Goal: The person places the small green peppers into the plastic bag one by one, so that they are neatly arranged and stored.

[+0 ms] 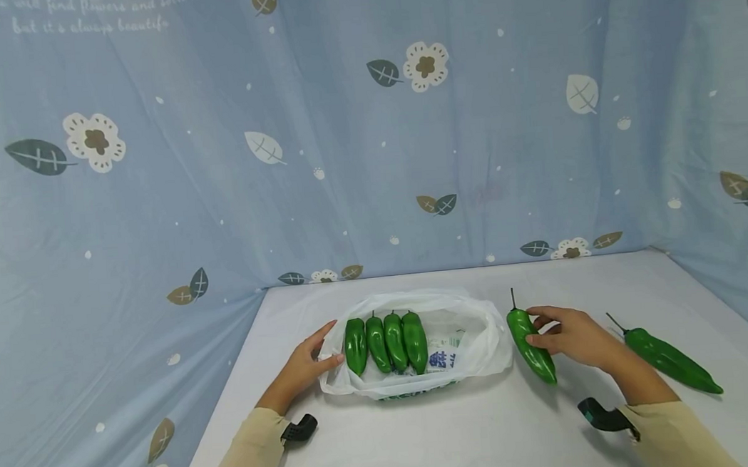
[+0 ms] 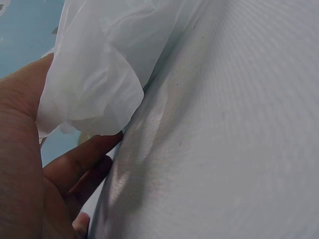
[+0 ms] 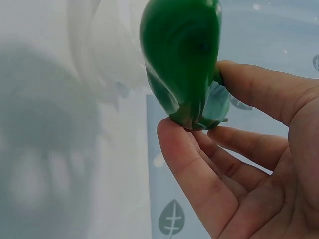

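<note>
A white plastic bag [image 1: 483, 341] lies on the table with its mouth spread wide. Several green peppers [image 1: 395, 343] sit side by side in its left part. My left hand [image 1: 306, 365] holds the bag's left rim, thumb over the edge; in the left wrist view the thin plastic [image 2: 94, 74] hangs between thumb and fingers. To the right of the bag, my right hand [image 1: 569, 336] pinches another green pepper [image 1: 532, 349] between thumb and fingers, its stem pointing up and away. That pepper [image 3: 182, 59] looms large in the right wrist view, held clear of the table.
One more green pepper [image 1: 671, 360] with a long stem lies at the right, beyond my right wrist. A white cloth covers the table [image 1: 463, 435]. Behind it hangs a blue curtain [image 1: 341, 121] with leaf and flower prints.
</note>
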Demonstrator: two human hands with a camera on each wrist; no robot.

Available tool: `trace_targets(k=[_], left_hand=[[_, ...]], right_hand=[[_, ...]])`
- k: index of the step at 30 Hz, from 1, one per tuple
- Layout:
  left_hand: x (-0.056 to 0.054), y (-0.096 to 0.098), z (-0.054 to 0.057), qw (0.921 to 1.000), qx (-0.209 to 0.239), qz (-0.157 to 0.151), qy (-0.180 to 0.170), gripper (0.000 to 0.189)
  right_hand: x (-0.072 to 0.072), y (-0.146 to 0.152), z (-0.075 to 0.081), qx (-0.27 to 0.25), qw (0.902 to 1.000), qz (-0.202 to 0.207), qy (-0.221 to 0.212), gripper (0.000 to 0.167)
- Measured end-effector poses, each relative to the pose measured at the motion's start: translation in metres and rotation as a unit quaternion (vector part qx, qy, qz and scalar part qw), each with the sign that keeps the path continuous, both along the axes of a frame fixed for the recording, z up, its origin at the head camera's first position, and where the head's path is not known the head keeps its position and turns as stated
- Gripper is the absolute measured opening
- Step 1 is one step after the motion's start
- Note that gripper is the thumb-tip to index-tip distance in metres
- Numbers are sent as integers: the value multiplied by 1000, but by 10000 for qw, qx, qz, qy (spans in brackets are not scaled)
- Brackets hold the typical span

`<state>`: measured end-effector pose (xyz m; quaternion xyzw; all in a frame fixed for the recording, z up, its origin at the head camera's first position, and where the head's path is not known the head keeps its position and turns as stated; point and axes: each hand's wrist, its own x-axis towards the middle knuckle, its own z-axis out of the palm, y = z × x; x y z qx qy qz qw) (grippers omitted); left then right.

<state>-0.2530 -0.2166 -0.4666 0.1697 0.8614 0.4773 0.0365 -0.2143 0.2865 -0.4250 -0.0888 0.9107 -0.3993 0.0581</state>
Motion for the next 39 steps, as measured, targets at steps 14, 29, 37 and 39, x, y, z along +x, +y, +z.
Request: trace_targets(k=[14,29,37,39], left_hand=[[-20,-10,-34,9996,-21,264,65,78],[-20,-11,-30,9997,-63,218,58,78],[-20,-11,-32,9997,-91,223,77,77],[-20,-11,-32,9997,-56,197,89,78]], right_hand=[[-16,-20,4,-325,9991,276,41,67],[-20,-45,3,-539,9966,618,96,56],[-19,-57,2,-464,9965,689,4,53],[-18,-60,2,-482,9959,771,36,53]])
